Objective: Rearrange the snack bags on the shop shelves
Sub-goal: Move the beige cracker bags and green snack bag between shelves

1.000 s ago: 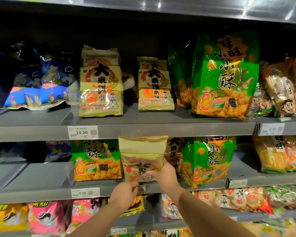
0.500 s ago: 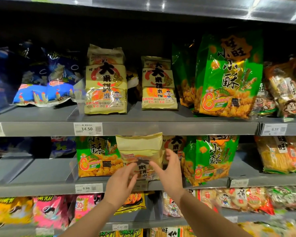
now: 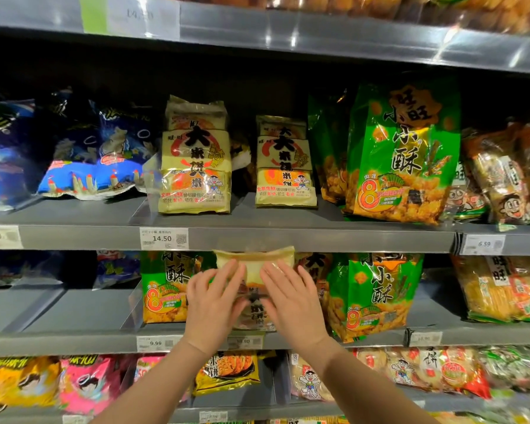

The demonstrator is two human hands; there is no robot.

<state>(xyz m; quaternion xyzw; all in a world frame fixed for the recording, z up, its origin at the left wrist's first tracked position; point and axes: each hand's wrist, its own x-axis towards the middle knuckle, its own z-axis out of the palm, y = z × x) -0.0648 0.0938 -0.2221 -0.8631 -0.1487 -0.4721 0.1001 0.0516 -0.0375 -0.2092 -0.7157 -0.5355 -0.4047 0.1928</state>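
A beige rice-cracker bag (image 3: 253, 266) stands upright at the front of the middle shelf (image 3: 83, 313), between two green snack bags. My left hand (image 3: 212, 304) and my right hand (image 3: 292, 301) both lie flat against its front with straight fingers, hiding most of its lower half. Its top edge reaches just under the shelf above. Two matching beige bags (image 3: 196, 160) (image 3: 283, 165) stand on the upper shelf.
Green bags flank the beige one at left (image 3: 162, 289) and right (image 3: 377, 298). Blue bags (image 3: 95, 154) lie at upper left, a tall green bag (image 3: 401, 154) at upper right. Bare shelf lies left of the green bag. Price tags line the shelf edges.
Both hands let go of the bag's lower edge, opened, and rose to lie flat on its front. The bag now stands further back on the shelf.
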